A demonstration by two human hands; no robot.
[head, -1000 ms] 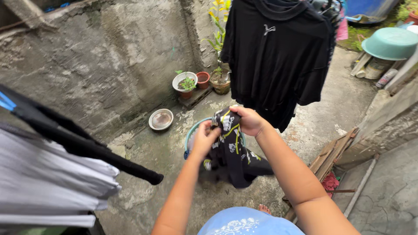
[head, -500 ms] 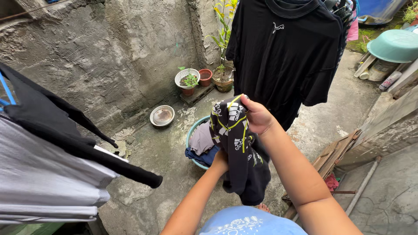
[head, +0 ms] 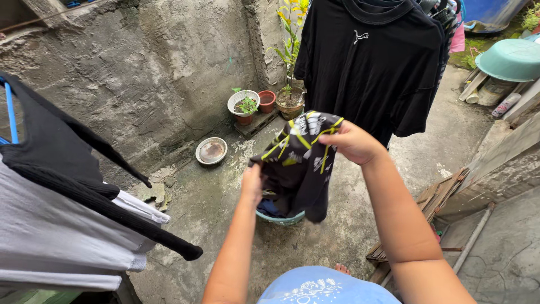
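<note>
Shorts (head: 301,160), dark with yellow trim, spread between right hand (head: 353,142) and left hand (head: 252,183), both grips closed on cloth, above basin (head: 279,218); spreading step, next needs a hanging spot.

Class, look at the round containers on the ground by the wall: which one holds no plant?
The shallow metal bowl, lying apart on the concrete. The white pot and brown pot hold green plants; the small terracotta pot's inside is hidden.

Concrete floor (head: 225,225) (rough, stained) carries a teal basin (head: 280,218), metal bowl (head: 211,150) and flowerpots (head: 243,104).
</note>
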